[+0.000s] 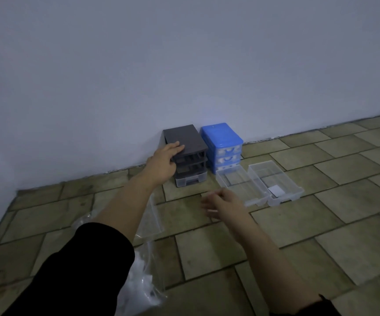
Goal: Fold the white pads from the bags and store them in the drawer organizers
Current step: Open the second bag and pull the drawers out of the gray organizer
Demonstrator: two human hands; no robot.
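Observation:
My left hand [165,164] lies on the top left corner of the grey drawer organizer [190,142], fingers flat on its lid and thumb down its side. The organizer's upper slots have no drawers in them; one clear drawer [190,180] sits in the bottom slot. My right hand [223,204] hovers blurred over the floor in front of it, fingers curled round a small white pad [211,210]. Two clear drawers [236,176] [282,176] lie on the floor at the right, and a folded white pad [276,190] rests in the right one.
A blue drawer organizer [222,137] stands against the wall beside the grey one. Clear plastic bags [145,283] with white pads lie under my left forearm, with another clear bag [152,222] just beyond. The floor is tiled.

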